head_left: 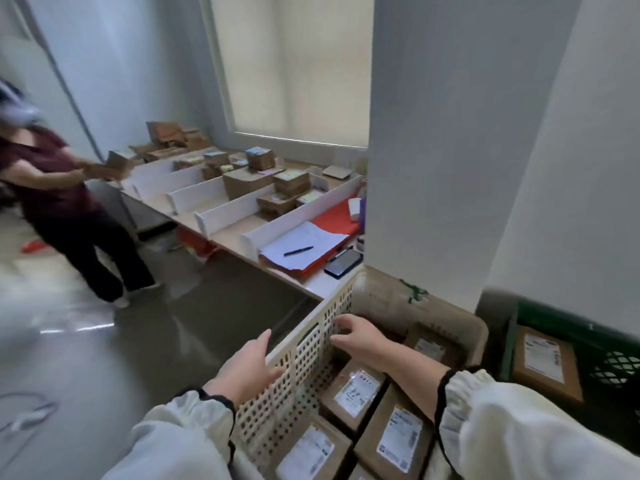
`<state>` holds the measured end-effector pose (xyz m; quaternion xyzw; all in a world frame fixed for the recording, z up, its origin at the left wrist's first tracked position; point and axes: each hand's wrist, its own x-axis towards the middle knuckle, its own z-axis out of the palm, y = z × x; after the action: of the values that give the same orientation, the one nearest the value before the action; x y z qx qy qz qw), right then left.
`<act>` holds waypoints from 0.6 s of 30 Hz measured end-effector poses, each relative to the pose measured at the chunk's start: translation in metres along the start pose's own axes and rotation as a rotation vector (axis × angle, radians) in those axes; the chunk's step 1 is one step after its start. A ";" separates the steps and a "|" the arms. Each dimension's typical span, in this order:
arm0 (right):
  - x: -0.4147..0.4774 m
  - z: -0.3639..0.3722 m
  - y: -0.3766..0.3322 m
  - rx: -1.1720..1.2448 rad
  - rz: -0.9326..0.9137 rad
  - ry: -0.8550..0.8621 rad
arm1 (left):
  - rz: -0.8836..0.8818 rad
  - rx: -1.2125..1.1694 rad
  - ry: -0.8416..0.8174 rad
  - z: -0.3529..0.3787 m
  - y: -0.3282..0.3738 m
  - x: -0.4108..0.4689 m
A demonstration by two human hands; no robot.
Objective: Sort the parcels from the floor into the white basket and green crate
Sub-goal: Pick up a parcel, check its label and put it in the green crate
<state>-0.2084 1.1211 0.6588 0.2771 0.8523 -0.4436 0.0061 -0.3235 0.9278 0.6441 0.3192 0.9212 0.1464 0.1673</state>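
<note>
Brown parcels (353, 393) lie flat, labels up, in the white basket (304, 358) at near right, guessing so they pack tight. One more sits in the green crate (616, 368) further right. The hands bracket the basket's left wall, maybe to shift it. Left hand (249, 365) is open against the outside. Right hand (360, 341) is curled inside, can't tell if it's gripping.

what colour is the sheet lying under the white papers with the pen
Red. The sheet shows best in the head view.
</note>
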 end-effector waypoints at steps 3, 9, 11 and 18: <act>-0.008 0.068 -0.070 -0.019 -0.093 -0.070 | -0.088 -0.002 0.074 -0.033 -0.069 -0.047; -0.036 0.207 -0.177 -0.126 -0.258 -0.232 | -0.293 -0.046 0.146 -0.076 -0.197 -0.147; -0.047 0.253 -0.208 -0.169 -0.308 -0.308 | -0.377 -0.059 0.186 -0.087 -0.236 -0.182; -0.079 0.409 -0.304 -0.314 -0.514 -0.598 | -0.705 -0.153 0.304 -0.103 -0.356 -0.304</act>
<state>-0.3831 0.6352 0.6599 -0.0896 0.9115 -0.3565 0.1845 -0.3319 0.4490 0.6677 -0.0558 0.9751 0.1939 0.0923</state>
